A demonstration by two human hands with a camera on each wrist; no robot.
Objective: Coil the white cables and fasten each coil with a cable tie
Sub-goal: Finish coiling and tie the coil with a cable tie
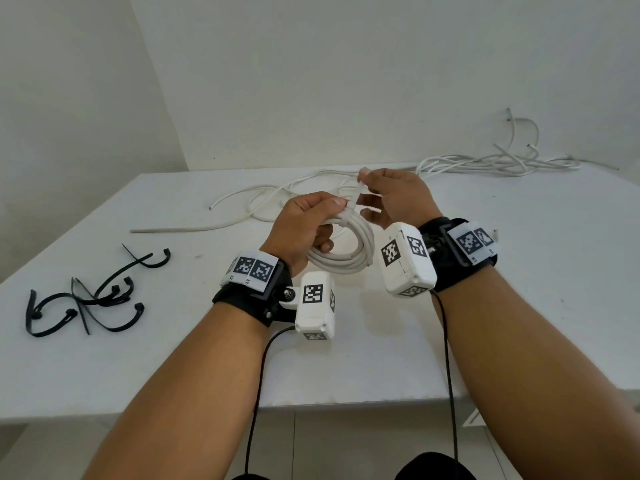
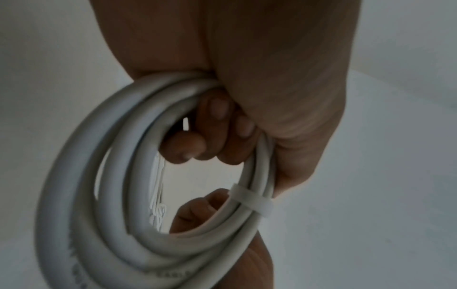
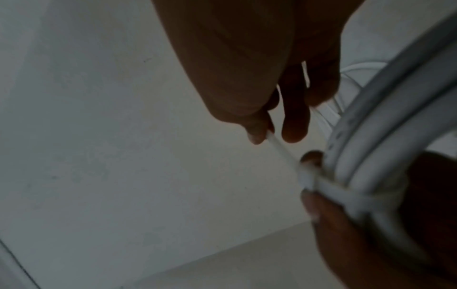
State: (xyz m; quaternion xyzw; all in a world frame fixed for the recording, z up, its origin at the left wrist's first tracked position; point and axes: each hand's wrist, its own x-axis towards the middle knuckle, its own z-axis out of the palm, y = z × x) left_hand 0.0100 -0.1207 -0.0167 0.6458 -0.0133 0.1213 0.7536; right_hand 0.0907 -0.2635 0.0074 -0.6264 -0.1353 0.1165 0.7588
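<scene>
Above the middle of the white table [image 1: 485,306] my left hand [image 1: 304,223] grips a coil of white cable [image 1: 346,258], fingers curled through its loop [image 2: 215,133]. A white cable tie [image 1: 355,199] is wrapped round the coil's strands [image 2: 252,201] just past my left thumb. My right hand [image 1: 391,195] pinches the tie's free tail [image 3: 279,144] between thumb and forefinger and holds it up and away from the tie's head [image 3: 306,179]. The coil [image 3: 385,136] fills the right side of the right wrist view.
Loose white cables [image 1: 277,199] lie on the table behind my hands, and a tangled bunch [image 1: 495,161] sits at the back right by the wall. Several black cable ties [image 1: 86,299] are scattered at the table's left. The table's front edge [image 1: 346,400] is close to me.
</scene>
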